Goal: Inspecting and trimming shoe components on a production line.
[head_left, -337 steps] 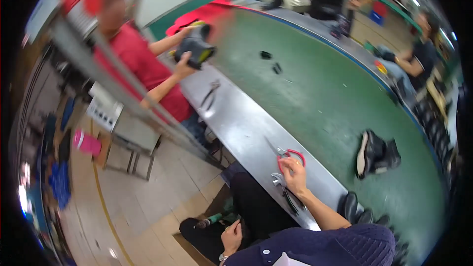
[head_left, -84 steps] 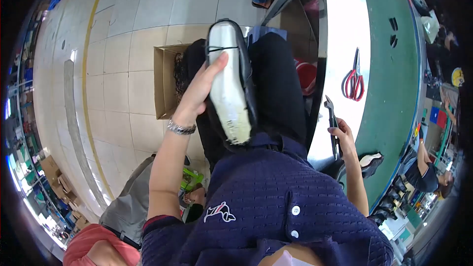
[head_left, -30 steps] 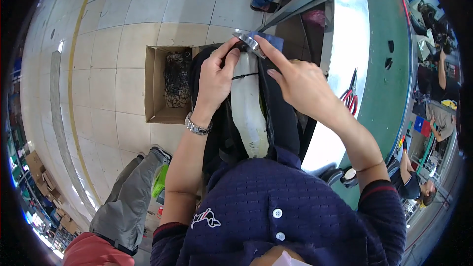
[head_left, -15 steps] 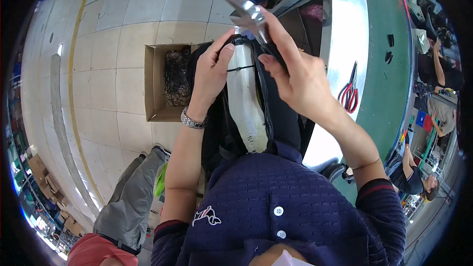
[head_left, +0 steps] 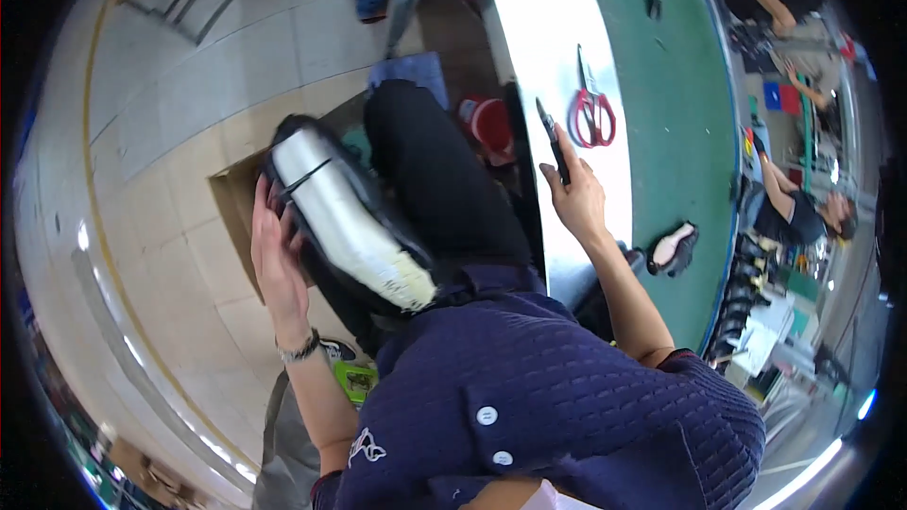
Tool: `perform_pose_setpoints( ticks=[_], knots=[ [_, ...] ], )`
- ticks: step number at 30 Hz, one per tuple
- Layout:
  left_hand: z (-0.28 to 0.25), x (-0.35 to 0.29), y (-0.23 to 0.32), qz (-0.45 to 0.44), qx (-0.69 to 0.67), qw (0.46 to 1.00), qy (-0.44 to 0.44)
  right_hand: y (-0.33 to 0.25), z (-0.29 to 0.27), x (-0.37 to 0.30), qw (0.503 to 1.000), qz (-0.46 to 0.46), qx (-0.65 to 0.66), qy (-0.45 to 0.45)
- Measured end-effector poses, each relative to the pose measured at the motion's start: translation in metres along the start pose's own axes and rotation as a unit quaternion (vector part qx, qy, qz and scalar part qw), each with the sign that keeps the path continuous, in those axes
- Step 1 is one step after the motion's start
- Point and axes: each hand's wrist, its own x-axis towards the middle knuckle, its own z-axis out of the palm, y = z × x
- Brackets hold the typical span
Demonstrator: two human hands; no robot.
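Note:
A black shoe upper on a last [head_left: 345, 217] lies sole up across my lap, tilted toward the left. Its pale underside is crossed by a thin black cord near the toe. My left hand [head_left: 276, 246] holds the shoe from its left side, fingers stretched along the edge; the thumb is hard to see. Over the metal strip of the bench, my right hand [head_left: 578, 191] holds a pair of pincers [head_left: 552, 140] by the black handles, head pointing away. The pincers show nearly edge-on. Just right of them lie red-handled scissors [head_left: 592, 118].
A cardboard box [head_left: 234, 217] stands on the floor left of my knees, partly hidden by the shoe. Under the bench is a red bucket [head_left: 488, 127]. The green bench top [head_left: 661, 85] carries small black pieces and another shoe [head_left: 673, 248]. Other people work beyond it.
My right hand has moved with the pincers from the shoe's toe to the bench at right. The shoe has swung left with my left hand. The view has turned.

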Motion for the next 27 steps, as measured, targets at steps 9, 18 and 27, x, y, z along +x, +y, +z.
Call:
perform_pose_setpoints(
  ticks=[9, 18, 27],
  knots=[
    [0.037, -0.046, -0.036, -0.056, 0.016, 0.993, 0.100, 0.099, 0.019, 0.032, 0.981, -0.026, 0.047, 0.186],
    [0.044, -0.055, -0.016, 0.058, 0.456, 0.872, 0.165, 0.141, -0.026, 0.110, 0.960, 0.138, 0.216, -0.113],
    [0.017, -0.058, -0.036, 0.089, 0.300, 0.944, 0.103, -0.066, -0.065, -0.010, 0.742, -0.013, 0.457, -0.490]
  ],
)
